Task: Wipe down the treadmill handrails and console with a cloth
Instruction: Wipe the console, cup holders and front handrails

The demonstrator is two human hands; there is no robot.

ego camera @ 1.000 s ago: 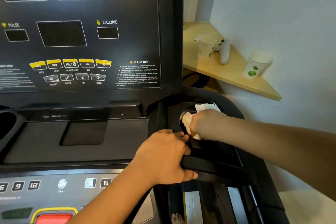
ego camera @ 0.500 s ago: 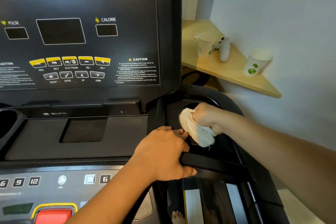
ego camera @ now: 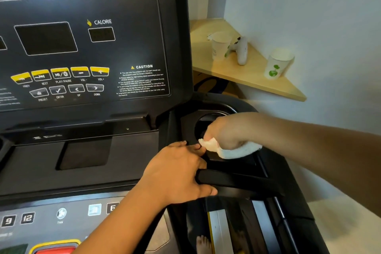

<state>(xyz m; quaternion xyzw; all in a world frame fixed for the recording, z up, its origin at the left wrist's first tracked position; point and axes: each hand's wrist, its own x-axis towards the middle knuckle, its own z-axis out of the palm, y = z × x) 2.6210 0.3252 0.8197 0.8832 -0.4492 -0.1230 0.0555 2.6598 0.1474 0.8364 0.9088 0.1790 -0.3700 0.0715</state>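
Pale wall corner, wooden shelf (ego camera: pixel 243 76) beyond the treadmill console (ego camera: pixel 86 47). Right hand (ego camera: pixel 228 132) bunches the white cloth (ego camera: pixel 231 151) at the cup holder (ego camera: pixel 212 117) right of the console. Left hand (ego camera: pixel 179 173) grips the handrail (ego camera: pixel 237 182), blocking it. Risk: cloth snags the holder rim.

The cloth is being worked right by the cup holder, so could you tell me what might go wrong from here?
The cloth in the right hand trails loosely at the cup holder rim, so it might slip in. The left hand grips the handrail, so that patch may go unwiped. The left forearm crosses the console buttons and could press one.
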